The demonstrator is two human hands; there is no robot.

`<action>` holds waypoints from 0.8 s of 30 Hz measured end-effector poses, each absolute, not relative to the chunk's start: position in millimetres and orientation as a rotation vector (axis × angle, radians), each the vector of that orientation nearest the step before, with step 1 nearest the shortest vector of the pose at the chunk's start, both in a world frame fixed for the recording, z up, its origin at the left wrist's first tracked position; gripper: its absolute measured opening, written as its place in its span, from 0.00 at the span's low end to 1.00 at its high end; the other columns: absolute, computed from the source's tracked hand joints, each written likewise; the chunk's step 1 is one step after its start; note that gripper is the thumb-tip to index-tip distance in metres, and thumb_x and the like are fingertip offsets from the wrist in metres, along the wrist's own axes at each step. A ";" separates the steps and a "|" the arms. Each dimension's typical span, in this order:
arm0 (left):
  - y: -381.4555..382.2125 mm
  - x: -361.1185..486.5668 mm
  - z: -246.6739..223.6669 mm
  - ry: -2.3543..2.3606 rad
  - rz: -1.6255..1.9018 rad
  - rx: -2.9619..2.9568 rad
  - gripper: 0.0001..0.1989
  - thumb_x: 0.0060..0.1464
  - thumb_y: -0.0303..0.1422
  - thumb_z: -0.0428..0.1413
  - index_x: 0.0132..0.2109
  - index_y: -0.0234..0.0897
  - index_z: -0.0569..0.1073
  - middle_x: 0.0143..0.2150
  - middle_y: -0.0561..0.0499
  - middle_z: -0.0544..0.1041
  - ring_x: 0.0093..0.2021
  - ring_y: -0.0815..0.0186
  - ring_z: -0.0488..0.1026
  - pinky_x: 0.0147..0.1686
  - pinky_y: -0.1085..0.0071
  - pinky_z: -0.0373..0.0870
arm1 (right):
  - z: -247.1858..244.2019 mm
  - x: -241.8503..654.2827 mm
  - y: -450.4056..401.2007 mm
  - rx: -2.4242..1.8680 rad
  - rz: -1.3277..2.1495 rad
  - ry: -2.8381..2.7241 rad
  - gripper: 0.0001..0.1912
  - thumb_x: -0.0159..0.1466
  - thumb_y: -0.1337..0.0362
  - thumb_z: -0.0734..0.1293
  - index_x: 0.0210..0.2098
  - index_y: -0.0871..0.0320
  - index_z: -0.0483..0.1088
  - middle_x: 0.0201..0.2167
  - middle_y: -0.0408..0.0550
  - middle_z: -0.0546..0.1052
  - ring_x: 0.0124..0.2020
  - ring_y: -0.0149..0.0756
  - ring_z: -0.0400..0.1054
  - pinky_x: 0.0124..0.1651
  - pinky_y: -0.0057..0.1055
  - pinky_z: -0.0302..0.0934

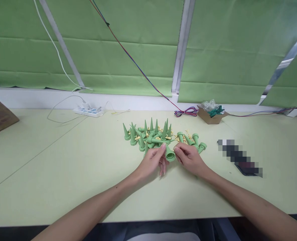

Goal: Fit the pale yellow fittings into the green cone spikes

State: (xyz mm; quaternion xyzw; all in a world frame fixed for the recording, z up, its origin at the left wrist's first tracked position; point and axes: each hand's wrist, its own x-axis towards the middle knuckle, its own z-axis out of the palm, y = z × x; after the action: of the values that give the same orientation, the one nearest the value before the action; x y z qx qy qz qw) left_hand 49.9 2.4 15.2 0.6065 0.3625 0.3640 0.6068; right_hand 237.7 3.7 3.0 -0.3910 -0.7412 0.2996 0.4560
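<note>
My left hand (155, 159) grips a green plastic watering spike (170, 154) between thumb and fingers, its open, hollow end facing me. Close beside that end, my right hand (188, 157) is closed in a pinch; whatever is between its fingertips is too small or hidden to make out. Just beyond both hands lies a pile of similar green spikes (141, 144), several standing point up and others lying on their sides. Small yellow valve-like pieces (158, 134) are scattered among them. To the right is a smaller group of green spikes (195, 138) with more yellow pieces.
A small cardboard box (212, 118) with clear plastic and dark green material sits at the back right, beside a coiled red and blue cable (186, 112). A blurred dark object (241, 159) lies on the right. A white power strip (89, 111) is at the back left.
</note>
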 end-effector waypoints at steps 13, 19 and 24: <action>-3.9 48.3 12.8 0.988 0.962 1.848 0.17 0.59 0.43 0.58 0.29 0.37 0.67 0.23 0.55 0.66 0.25 0.70 0.63 0.26 0.72 0.59 | -3.0 234.2 6.7 -1.052 0.662 -1.908 0.25 0.73 0.52 0.55 0.21 0.55 0.51 0.16 0.38 0.56 0.20 0.29 0.49 0.26 0.31 0.46; -2.5 47.9 13.3 1.039 1.022 1.945 0.14 0.58 0.40 0.59 0.30 0.36 0.71 0.32 0.52 0.67 0.29 0.69 0.63 0.28 0.71 0.60 | 0.6 235.0 6.9 -1.067 0.590 -1.939 0.25 0.72 0.52 0.56 0.21 0.56 0.49 0.17 0.38 0.52 0.20 0.29 0.45 0.25 0.31 0.42; -0.5 46.3 9.0 1.005 1.055 1.962 0.12 0.60 0.40 0.58 0.33 0.36 0.74 0.37 0.51 0.67 0.29 0.71 0.62 0.26 0.72 0.60 | 1.5 235.3 7.8 -1.084 0.612 -1.944 0.26 0.72 0.52 0.56 0.21 0.56 0.49 0.17 0.38 0.51 0.21 0.29 0.45 0.26 0.31 0.42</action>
State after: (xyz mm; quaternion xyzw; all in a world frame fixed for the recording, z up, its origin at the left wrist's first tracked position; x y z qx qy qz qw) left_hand 46.3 -0.5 9.0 0.7544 0.3864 0.4058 0.3419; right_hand 235.3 7.8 1.5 -0.4295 -0.7701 0.2425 0.4046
